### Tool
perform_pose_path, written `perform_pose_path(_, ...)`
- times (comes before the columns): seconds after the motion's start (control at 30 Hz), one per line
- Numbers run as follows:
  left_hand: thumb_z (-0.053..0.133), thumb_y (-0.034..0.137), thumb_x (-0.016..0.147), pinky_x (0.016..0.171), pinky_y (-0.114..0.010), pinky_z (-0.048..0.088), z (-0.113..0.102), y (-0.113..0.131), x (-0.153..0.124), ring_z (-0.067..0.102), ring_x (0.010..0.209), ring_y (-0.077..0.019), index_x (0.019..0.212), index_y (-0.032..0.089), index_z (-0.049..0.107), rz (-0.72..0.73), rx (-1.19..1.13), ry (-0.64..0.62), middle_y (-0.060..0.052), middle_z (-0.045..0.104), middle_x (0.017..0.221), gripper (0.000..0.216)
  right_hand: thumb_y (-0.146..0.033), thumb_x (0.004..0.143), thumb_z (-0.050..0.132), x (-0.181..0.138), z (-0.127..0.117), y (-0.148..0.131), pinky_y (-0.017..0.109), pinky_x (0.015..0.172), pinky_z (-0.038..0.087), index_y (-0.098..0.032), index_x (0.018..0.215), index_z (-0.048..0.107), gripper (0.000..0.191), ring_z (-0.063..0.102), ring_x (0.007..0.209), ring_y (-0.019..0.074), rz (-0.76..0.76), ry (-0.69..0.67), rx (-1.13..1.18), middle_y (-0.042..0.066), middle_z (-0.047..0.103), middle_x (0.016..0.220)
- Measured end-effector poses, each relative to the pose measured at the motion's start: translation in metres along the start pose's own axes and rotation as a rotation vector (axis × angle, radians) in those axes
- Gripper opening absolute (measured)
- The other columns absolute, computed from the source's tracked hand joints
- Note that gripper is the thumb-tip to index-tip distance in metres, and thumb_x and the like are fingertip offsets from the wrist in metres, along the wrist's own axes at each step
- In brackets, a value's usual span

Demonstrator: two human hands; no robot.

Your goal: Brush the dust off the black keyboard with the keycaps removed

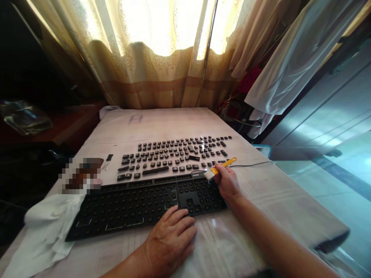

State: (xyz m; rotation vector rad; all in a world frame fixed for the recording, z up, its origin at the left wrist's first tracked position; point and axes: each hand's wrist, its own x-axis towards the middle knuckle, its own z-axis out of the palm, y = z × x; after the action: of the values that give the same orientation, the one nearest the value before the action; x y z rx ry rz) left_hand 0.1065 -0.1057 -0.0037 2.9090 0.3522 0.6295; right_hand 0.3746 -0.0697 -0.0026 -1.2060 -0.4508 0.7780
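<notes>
A black keyboard frame [136,204] with its keycaps removed lies across the table in front of me. My left hand [171,237] rests flat on the table at the frame's near edge, fingers stretched onto it. My right hand [227,181] is closed round a small brush [219,168] with a yellow handle and pale bristles. The bristles touch the frame's far right corner. Several loose black keycaps [174,156] lie in rows on the cloth just beyond the frame.
A white cloth [46,231] lies crumpled at the frame's left end. A small dark key-puller tool [108,158] sits left of the keycaps. The keyboard cable [252,165] trails right. Curtains hang behind the table [290,208], whose right edge drops to the floor.
</notes>
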Motion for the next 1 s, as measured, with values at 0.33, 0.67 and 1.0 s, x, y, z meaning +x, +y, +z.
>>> perform_pose_path(0.33, 0.057, 0.027, 0.098, 0.109, -0.039, 0.051, -0.002, -0.002, 0.001, 0.068, 0.115, -0.0200, 0.116, 0.023, 0.068, 0.018, 0.038, 0.096, -0.001, 0.077, 0.117, 0.021, -0.065, 0.059, 0.082, 0.003, -0.016, -0.007, 0.023, 0.035, 0.031, -0.021, 0.069, 0.062, 0.049, 0.042, 0.038, 0.0088, -0.069, 0.014, -0.055, -0.006, 0.052, 0.049)
perform_pose_path(0.67, 0.057, 0.021, 0.098, 0.107, -0.038, 0.053, 0.000, -0.004, 0.007, 0.069, 0.116, -0.0192, 0.120, 0.022, 0.068, 0.076, 0.102, 0.187, -0.003, 0.077, 0.119, 0.025, -0.070, 0.053, 0.083, 0.009, -0.039, -0.017, 0.020, 0.038, 0.033, -0.022, 0.073, 0.058, 0.057, 0.042, 0.039, 0.0071, -0.214, 0.205, -0.071, -0.008, 0.052, 0.050)
perform_pose_path(1.0, 0.051, 0.021, 0.100, 0.105, -0.041, 0.056, 0.005, -0.007, 0.004, 0.068, 0.118, -0.0210, 0.116, 0.022, 0.072, 0.036, 0.095, 0.175, -0.007, 0.076, 0.120, 0.027, -0.056, 0.076, 0.068, -0.011, -0.041, -0.007, 0.031, 0.059, 0.052, -0.022, 0.079, 0.068, 0.034, 0.065, 0.060, 0.0201, -0.413, -0.105, -0.528, 0.002, 0.068, 0.063)
